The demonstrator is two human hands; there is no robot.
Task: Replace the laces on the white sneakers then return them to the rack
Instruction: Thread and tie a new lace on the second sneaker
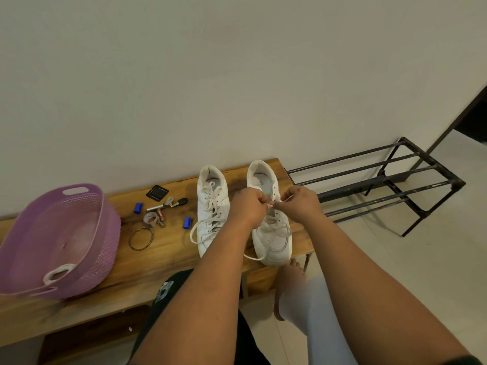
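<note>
Two white sneakers stand side by side on the wooden bench (pixel 163 248), toes toward me. The left sneaker (pixel 210 206) is laced, with a loose lace end trailing off its toe side. Over the right sneaker (pixel 271 233) my left hand (pixel 247 206) and my right hand (pixel 300 204) meet above the upper eyelets. Each hand pinches part of the white lace (pixel 274 227) between thumb and fingertips. The lower rows of this shoe are laced, and one lace end hangs off the bench edge by the toe.
A black metal shoe rack (pixel 390 180) stands on the floor right of the bench. A purple plastic basket (pixel 60 241) sits on the bench's left end. Between it and the shoes lie small items: blue clips, batteries, keys, a bangle. My bare foot is below the bench edge.
</note>
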